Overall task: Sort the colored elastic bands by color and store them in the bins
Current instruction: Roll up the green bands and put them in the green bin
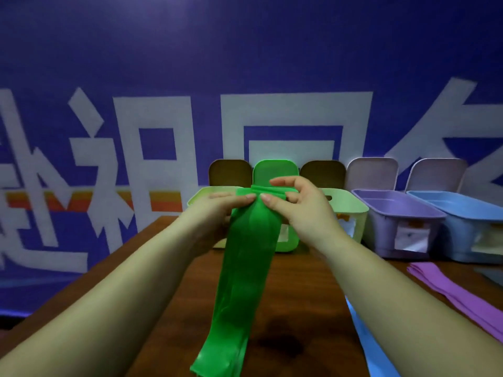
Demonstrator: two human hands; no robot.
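A long green elastic band (245, 268) hangs from both my hands down to the wooden table. My left hand (217, 210) and my right hand (296, 205) pinch its upper end side by side, right over the green bin (288, 244) with the raised green lid (273, 172). The band's top is bunched between my fingers. A purple band (449, 289) lies on the table at the right, and a blue band (373, 346) runs beside my right forearm.
Pale green bins (351, 210) flank the green one, a purple bin (394, 213) and a blue bin (462, 213) stand further right, all with lids up. A blue banner wall rises behind. The table's left edge (114, 254) runs diagonally.
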